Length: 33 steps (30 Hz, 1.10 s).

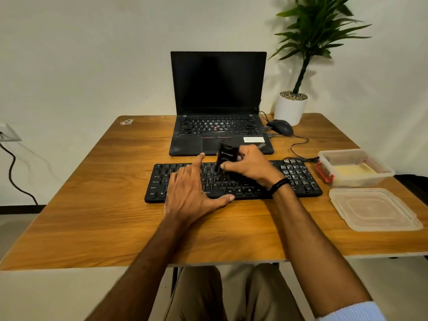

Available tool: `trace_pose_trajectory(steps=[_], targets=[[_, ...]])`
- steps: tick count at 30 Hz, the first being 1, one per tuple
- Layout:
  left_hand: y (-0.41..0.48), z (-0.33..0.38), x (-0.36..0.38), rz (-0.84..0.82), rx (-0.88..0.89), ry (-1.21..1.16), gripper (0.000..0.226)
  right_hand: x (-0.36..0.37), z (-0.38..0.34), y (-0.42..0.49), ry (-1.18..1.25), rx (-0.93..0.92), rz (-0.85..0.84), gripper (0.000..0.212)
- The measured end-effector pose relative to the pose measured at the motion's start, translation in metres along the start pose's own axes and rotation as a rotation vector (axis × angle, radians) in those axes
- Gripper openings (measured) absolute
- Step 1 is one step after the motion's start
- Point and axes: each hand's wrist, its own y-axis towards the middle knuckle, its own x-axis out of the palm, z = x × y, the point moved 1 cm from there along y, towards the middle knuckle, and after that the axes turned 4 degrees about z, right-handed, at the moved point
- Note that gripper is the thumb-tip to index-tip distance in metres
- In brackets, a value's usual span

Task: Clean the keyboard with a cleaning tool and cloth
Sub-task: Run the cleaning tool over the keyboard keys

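A black keyboard [298, 179] lies across the middle of the wooden table [97, 216]. My right hand [250, 167] grips a black cleaning tool [225, 155] upright, its lower tip down among the keys near the centre. My left hand [192, 188] rests flat on the keyboard's left half with straight fingers, index finger stretched toward the top row and thumb lying along the front edge. A yellowish cloth [352, 171] lies inside a clear plastic container [342, 154] at the right.
An open black laptop [217, 89] stands behind the keyboard, a wired black mouse [281, 126] to its right. A potted plant [290, 107] occupies the far right corner. The container's lid [372, 209] lies near the table's right edge. A wall socket [8, 133] with cable is at left.
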Motion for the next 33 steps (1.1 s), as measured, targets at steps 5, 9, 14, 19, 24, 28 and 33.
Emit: trace_pose_trajectory(steps=[5, 9, 14, 19, 24, 28, 33], targets=[[-0.001, -0.001, 0.0, 0.006, -0.002, -0.006, 0.132, 0.001, -0.002, 0.005, -0.154, -0.088, 0.187, 0.026], [0.0, 0.0, 0.0, -0.004, -0.008, 0.006, 0.133, 0.0, 0.001, 0.004, -0.06, -0.065, -0.069, 0.028], [0.001, -0.001, 0.002, -0.008, -0.011, 0.01, 0.132, 0.001, -0.001, 0.002, -0.137, -0.082, 0.061, 0.03], [0.001, -0.001, 0.002, -0.003, -0.013, 0.028, 0.133, -0.012, 0.005, 0.0, -0.009, -0.059, -0.037, 0.026], [0.0, 0.0, 0.001, 0.017, -0.013, 0.032, 0.131, -0.015, 0.008, 0.002, -0.175, -0.095, 0.276, 0.026], [0.001, -0.001, 0.002, 0.02, -0.015, 0.032, 0.13, -0.023, 0.013, -0.006, -0.002, -0.014, -0.046, 0.026], [0.001, -0.002, 0.002, 0.009, -0.017, 0.045, 0.132, -0.027, 0.015, -0.005, -0.145, -0.067, 0.254, 0.027]])
